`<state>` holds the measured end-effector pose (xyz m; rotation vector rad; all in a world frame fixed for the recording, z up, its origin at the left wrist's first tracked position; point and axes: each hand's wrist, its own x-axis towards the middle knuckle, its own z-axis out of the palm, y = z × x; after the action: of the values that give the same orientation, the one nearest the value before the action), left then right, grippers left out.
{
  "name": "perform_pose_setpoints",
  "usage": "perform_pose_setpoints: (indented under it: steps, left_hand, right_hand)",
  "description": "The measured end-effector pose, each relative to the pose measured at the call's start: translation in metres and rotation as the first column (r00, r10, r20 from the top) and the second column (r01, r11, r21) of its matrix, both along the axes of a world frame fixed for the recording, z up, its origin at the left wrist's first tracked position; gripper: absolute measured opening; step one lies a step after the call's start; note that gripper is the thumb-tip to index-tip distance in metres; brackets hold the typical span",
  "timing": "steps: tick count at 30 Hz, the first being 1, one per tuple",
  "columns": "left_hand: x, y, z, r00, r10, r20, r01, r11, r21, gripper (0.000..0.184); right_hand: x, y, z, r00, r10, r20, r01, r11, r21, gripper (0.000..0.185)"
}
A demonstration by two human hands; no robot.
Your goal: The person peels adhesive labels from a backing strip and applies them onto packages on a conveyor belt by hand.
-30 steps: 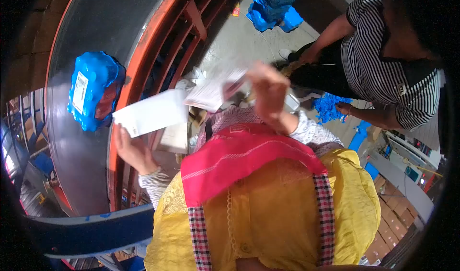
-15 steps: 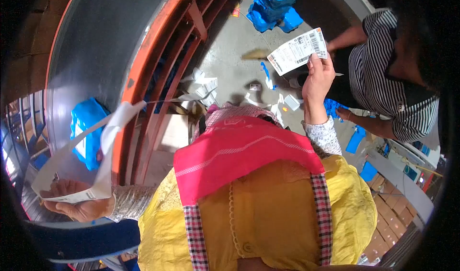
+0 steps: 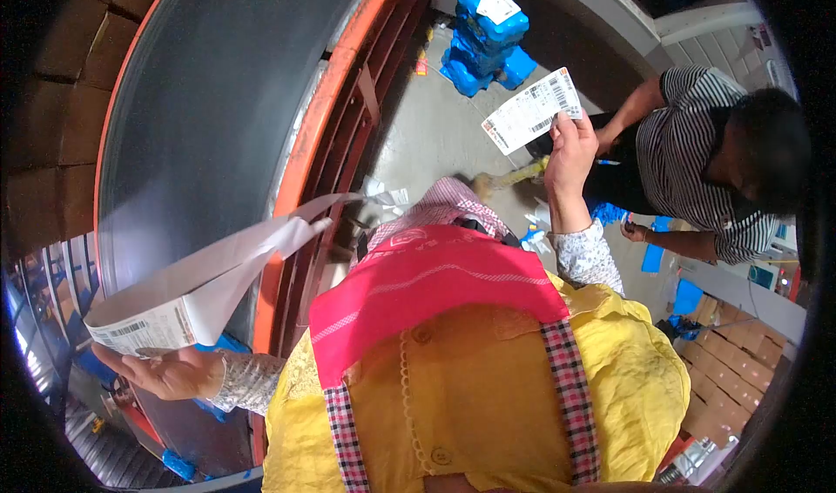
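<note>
Currently, two own hands in view, one item each. Right hand (image 3: 571, 158): mostly closed, thumb and fingers pinching one printed label (image 3: 531, 111) at its lower right edge, barcodes facing the camera. Left hand (image 3: 170, 373): loosely open, palm up; one long white strip (image 3: 144, 328) loops over its fingers, printed and barcoded at the near end. Whether the fingertips grip it: cannot tell. Strip's far end reaches across one orange rail (image 3: 318, 110) bordering one dark belt (image 3: 209, 136). Floor: one stack of blue packs (image 3: 489, 36), at least two, one white label on top. One co-worker (image 3: 692, 145), striped shirt, at right.
</note>
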<state>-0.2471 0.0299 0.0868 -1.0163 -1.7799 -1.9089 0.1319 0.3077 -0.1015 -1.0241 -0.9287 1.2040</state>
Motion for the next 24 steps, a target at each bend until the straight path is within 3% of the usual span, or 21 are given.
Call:
perform_pose_setpoints:
  steps: [2, 5, 9, 11, 13, 15, 16, 19, 23, 24]
  left_hand:
    - [-0.001, 0.01, -0.005, 0.994, 0.102, 0.042, -0.102, 0.995, -0.003, 0.053]
    - [0.0, 0.026, -0.011, 0.939, 0.232, 0.256, -0.243, 0.97, 0.01, 0.052]
    - [0.005, 0.047, -0.027, 0.924, 0.167, 0.345, -0.204, 0.976, 0.074, 0.048]
    - [-0.002, 0.061, -0.036, 0.932, 0.226, 0.284, -0.253, 0.966, 0.061, 0.043]
    - [-0.003, 0.071, -0.044, 0.937, 0.348, 0.032, -0.345, 0.935, -0.077, 0.035]
    - [0.005, 0.099, -0.041, 0.916, 0.4, -0.018, -0.399, 0.911, -0.106, 0.032]
    - [0.014, 0.108, -0.032, 0.908, 0.411, -0.082, -0.419, 0.897, -0.143, 0.036]
    - [0.034, 0.16, -0.021, 0.908, 0.415, 0.052, -0.41, 0.908, -0.081, 0.038]
    - [0.083, 0.224, 0.008, 0.849, 0.474, 0.234, -0.472, 0.879, -0.068, 0.037]
    - [0.09, 0.235, 0.01, 0.841, 0.499, 0.208, -0.491, 0.866, -0.092, 0.037]
  right_hand:
    - [-0.009, 0.015, 0.004, 1.0, 0.007, 0.001, -0.007, 1.0, 0.015, 0.023]
    - [-0.018, 0.039, 0.005, 1.0, -0.003, 0.01, 0.003, 1.0, 0.018, 0.024]
    - [-0.02, 0.09, -0.024, 0.999, 0.015, -0.042, -0.014, 1.0, 0.026, 0.021]
    - [-0.031, 0.125, -0.036, 0.998, 0.018, -0.065, -0.017, 1.0, 0.02, 0.021]
    - [-0.042, 0.164, -0.041, 0.995, 0.05, -0.083, -0.048, 0.998, 0.029, 0.021]
    - [-0.055, 0.212, -0.043, 0.993, 0.082, -0.083, -0.078, 0.996, 0.043, 0.022]
    - [-0.053, 0.23, -0.038, 0.982, 0.096, 0.162, -0.11, 0.991, 0.08, 0.02]
    - [-0.078, 0.276, -0.027, 0.977, 0.2, 0.076, -0.2, 0.98, -0.004, 0.022]
    - [-0.093, 0.326, 0.011, 0.893, 0.45, 0.007, -0.45, 0.893, -0.002, 0.02]
    - [-0.097, 0.34, 0.019, 0.887, 0.454, 0.079, -0.451, 0.891, -0.059, 0.021]
